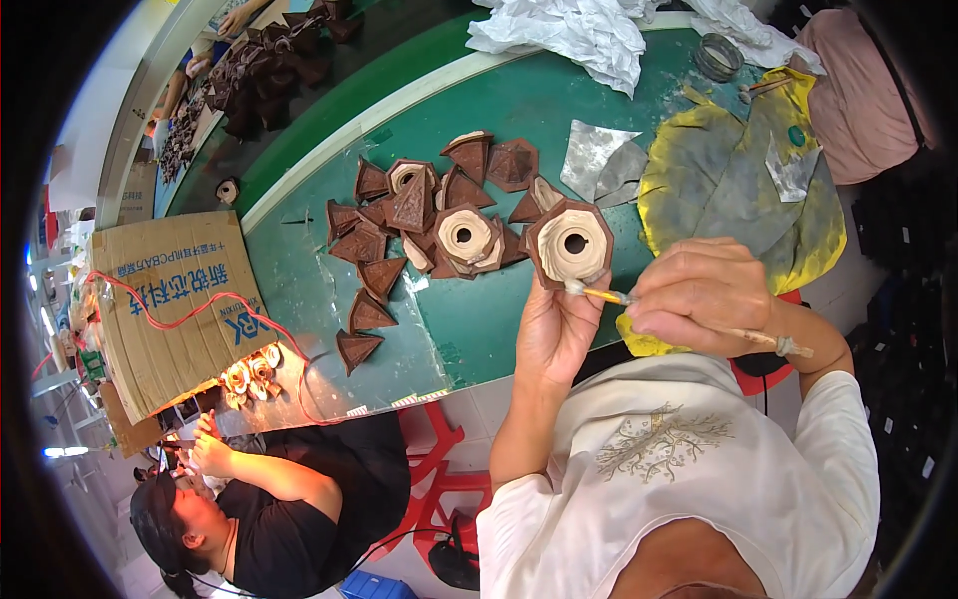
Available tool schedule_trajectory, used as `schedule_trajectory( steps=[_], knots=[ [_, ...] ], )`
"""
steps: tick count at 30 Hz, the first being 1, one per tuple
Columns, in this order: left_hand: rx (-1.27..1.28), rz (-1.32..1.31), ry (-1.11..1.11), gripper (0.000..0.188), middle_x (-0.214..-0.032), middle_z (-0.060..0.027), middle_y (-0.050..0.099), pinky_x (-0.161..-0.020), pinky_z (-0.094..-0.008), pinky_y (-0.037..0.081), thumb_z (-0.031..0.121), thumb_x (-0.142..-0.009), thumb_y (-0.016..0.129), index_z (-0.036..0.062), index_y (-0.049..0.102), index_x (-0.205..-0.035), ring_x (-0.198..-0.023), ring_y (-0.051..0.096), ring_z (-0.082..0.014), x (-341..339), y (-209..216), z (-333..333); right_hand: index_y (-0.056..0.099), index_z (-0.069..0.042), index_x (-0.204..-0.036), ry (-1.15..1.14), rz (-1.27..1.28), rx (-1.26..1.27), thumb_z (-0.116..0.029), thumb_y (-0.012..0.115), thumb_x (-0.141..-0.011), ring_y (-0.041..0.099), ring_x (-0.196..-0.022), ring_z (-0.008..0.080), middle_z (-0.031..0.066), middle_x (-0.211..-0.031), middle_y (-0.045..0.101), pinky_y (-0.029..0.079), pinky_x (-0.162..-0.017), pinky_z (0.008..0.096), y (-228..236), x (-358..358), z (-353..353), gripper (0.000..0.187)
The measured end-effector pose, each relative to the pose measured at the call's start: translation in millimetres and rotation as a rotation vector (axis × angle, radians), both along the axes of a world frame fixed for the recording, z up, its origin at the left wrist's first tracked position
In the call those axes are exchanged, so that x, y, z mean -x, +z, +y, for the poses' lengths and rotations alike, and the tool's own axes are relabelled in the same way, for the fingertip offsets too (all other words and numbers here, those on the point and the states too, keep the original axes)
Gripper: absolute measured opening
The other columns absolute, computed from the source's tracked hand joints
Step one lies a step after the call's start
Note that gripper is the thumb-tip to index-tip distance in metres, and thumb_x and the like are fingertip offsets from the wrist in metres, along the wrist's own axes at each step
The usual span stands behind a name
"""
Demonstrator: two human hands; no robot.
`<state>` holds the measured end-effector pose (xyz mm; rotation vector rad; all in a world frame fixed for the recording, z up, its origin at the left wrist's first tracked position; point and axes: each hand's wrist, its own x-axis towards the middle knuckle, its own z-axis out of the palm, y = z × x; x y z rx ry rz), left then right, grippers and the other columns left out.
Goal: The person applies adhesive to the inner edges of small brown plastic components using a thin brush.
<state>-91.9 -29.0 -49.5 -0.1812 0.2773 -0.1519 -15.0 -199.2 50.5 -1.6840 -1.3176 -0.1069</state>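
Observation:
My left hand grips the lower edge of a dark brown, many-sided piece with a cream inside and a round hole in its middle. My right hand is closed round a wooden-handled paintbrush, whose pale bristles touch the cream area near my left fingertips. Just left lies a similar brown piece, cream side up, on the green table. Around it are several loose brown wedge-shaped pieces, some overlapping in a pile.
A stained yellow-and-grey cloth lies to the right, with a wire-sided round container behind it. Crumpled white paper sits at the back. A cardboard box stands left, near a seated co-worker and red stools.

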Motion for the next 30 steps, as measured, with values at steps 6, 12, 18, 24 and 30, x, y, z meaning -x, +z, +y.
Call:
schedule_trajectory(
  steps=[6,12,18,24,30],
  knots=[
    [-0.071,-0.029,0.032,0.038,-0.133,-0.0100,0.051,-0.106,-0.0422,0.042,0.021,-0.095,0.053,0.0046,0.046,-0.129,-0.123,0.050,-0.0243,-0.3,2.7,-2.4,0.067,-0.001,-0.083,-0.069,0.045,0.012,-0.004,0.074,-0.074,0.065,-0.065,0.0232,0.0111,-0.080,0.066,0.050,-0.054,0.0315,4.9,0.3,0.2,0.012],
    [-0.187,-0.063,0.094,0.039,-0.135,-0.0100,0.049,-0.105,-0.0411,0.043,0.022,-0.097,0.051,0.0041,0.044,-0.131,-0.124,0.048,-0.0245,-0.6,10.6,-1.7,0.066,-0.001,-0.084,-0.115,-0.086,0.050,-0.005,0.075,-0.074,0.065,-0.065,0.0237,0.0111,-0.080,0.065,0.049,-0.053,0.0316,-0.6,-6.4,-11.6,0.014],
    [-0.231,-0.098,0.063,0.042,-0.137,-0.0109,0.046,-0.106,-0.0420,0.042,0.022,-0.097,0.049,0.0042,0.041,-0.134,-0.125,0.047,-0.0258,-0.9,12.9,-5.1,0.066,0.000,-0.083,-0.159,-0.171,0.012,-0.005,0.077,-0.071,0.064,-0.065,0.0240,0.0108,-0.079,0.065,0.051,-0.055,0.0317,4.1,-17.4,-11.1,0.016],
    [-0.231,-0.061,0.095,0.042,-0.138,-0.0106,0.045,-0.107,-0.0433,0.041,0.022,-0.097,0.049,0.0047,0.041,-0.134,-0.126,0.046,-0.0266,-2.3,9.9,-4.5,0.067,-0.001,-0.078,-0.086,-0.123,0.035,-0.006,0.079,-0.069,0.061,-0.059,0.0213,0.0093,-0.074,0.064,0.048,-0.049,0.0297,-1.5,-6.8,-15.1,0.016],
    [-0.214,-0.037,0.098,0.042,-0.138,-0.0103,0.045,-0.107,-0.0434,0.041,0.023,-0.097,0.050,0.0048,0.042,-0.134,-0.127,0.046,-0.0264,-0.8,8.9,-4.3,0.066,0.000,-0.083,-0.100,-0.106,0.041,-0.002,0.075,-0.072,0.065,-0.066,0.0239,0.0110,-0.078,0.065,0.051,-0.056,0.0330,2.4,-15.7,-15.6,0.015]
  ],
)
